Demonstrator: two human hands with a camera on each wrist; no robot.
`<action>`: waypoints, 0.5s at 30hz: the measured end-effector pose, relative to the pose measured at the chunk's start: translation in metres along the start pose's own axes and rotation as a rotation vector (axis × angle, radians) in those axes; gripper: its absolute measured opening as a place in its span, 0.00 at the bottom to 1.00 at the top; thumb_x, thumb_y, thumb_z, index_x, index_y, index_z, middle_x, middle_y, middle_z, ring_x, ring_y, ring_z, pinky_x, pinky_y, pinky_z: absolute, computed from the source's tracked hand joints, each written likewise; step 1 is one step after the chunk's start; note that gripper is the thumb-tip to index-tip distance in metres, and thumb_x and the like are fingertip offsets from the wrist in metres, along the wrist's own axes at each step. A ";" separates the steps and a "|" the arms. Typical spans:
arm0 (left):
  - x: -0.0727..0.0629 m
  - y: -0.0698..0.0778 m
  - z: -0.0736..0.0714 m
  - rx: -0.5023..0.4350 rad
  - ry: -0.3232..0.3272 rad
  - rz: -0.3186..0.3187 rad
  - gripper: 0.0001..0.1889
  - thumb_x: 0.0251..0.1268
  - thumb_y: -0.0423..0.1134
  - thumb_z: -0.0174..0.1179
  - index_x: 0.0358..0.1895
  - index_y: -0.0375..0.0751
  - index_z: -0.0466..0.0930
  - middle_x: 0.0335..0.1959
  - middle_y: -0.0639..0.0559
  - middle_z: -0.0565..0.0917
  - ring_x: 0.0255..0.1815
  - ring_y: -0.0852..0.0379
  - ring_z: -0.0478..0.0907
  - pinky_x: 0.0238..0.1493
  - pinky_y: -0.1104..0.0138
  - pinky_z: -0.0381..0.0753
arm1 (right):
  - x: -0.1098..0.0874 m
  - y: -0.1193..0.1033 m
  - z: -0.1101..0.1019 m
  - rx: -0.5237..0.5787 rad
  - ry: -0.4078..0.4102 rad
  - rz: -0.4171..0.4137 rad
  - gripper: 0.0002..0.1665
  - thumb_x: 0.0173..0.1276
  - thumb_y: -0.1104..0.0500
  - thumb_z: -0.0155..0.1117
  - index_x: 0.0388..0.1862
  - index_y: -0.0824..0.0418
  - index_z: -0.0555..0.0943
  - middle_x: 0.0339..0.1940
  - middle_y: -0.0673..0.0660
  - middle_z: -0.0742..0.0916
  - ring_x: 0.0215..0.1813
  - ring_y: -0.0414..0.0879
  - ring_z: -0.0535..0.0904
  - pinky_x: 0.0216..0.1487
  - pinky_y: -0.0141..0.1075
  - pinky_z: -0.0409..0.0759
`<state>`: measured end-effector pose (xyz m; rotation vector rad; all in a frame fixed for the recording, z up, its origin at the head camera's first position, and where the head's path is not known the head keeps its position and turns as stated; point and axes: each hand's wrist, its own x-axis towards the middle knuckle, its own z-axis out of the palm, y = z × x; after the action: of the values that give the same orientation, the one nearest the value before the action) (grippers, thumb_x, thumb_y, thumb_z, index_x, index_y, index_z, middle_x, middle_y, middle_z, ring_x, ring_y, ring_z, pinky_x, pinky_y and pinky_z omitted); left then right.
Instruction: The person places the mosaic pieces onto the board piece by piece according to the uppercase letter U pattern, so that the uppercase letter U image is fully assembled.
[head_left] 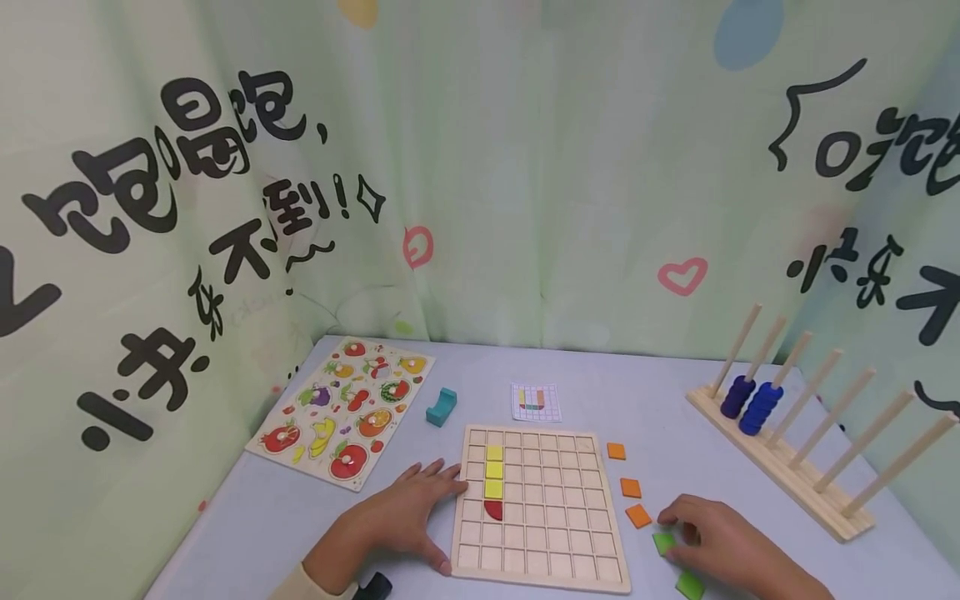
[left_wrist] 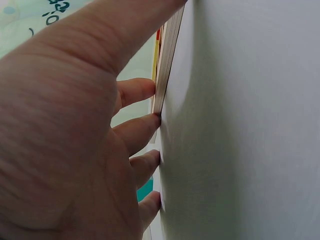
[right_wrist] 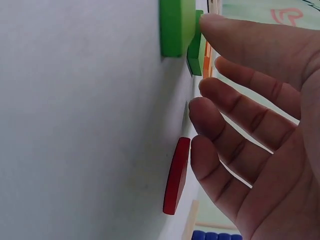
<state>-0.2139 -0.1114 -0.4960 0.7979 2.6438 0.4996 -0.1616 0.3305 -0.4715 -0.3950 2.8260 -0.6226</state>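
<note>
At the left edge of a wooden grid board [head_left: 555,517], my left hand [head_left: 408,512] rests with fingers spread, fingertips and thumb against the rim. On the board a column of yellow square tiles [head_left: 494,470] stands above a red rounded tile [head_left: 493,509]. My right hand [head_left: 712,537] is low over the table right of the board, its thumb at a green square tile [head_left: 663,543] and its other fingers loosely bent, apart from the thumb. Another green tile [head_left: 690,585] lies nearer me. The right wrist view also shows a red piece [right_wrist: 177,177] under the fingers.
Several orange tiles [head_left: 630,487] lie along the board's right side. Behind it is a small pattern card [head_left: 536,402], with a teal curved block [head_left: 442,407] to its left. A fruit puzzle board [head_left: 347,408] is far left; a peg stand [head_left: 795,475] with blue rings [head_left: 761,408] is right.
</note>
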 end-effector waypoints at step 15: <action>-0.001 0.001 -0.001 0.002 -0.006 -0.012 0.55 0.28 0.72 0.72 0.71 0.63 0.67 0.74 0.59 0.61 0.77 0.50 0.47 0.74 0.46 0.43 | -0.002 0.003 0.002 0.072 -0.050 0.012 0.17 0.54 0.59 0.76 0.43 0.57 0.83 0.32 0.44 0.79 0.30 0.37 0.70 0.29 0.33 0.72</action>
<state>-0.2128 -0.1116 -0.4946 0.7831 2.6425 0.4911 -0.1595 0.3327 -0.4739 -0.3754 2.7479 -0.7001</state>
